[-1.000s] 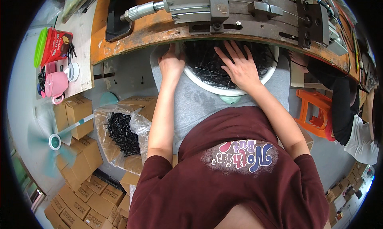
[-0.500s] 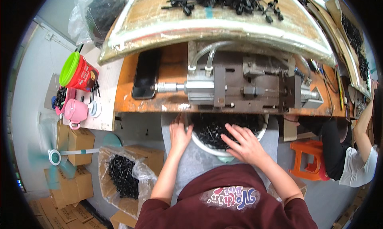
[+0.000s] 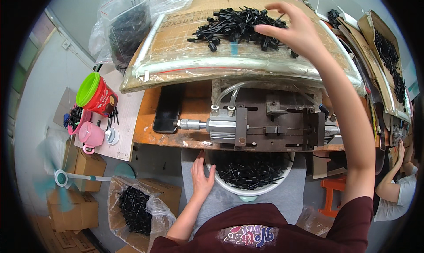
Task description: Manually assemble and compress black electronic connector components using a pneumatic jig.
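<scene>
My right hand (image 3: 295, 30) is stretched far forward over the cardboard-topped tray, thumb and fingers apart, at the right side of a pile of black plastic pieces with thin stems (image 3: 240, 26). Nothing shows in its grasp. On my lap rests a round white basin (image 3: 249, 192), full of similar black pieces (image 3: 251, 170). My left hand (image 3: 202, 178) lies at the basin's left rim with its fingers extended and holds nothing. Between tray and basin sits a metal clamping fixture with an air cylinder (image 3: 223, 128), which neither hand touches.
The cardboard tray (image 3: 176, 54) has a white padded edge. A phone (image 3: 168, 107), a red bucket with a green rim (image 3: 99, 96) and a pink cup (image 3: 92, 136) stand left. Below are a lined box of black pieces (image 3: 134, 209) and a fan (image 3: 61, 178). Another person (image 3: 397, 193) sits right.
My right hand has left the basin and reached up to the pile on the tray. My left hand stays at the basin rim. The view has tilted upward.
</scene>
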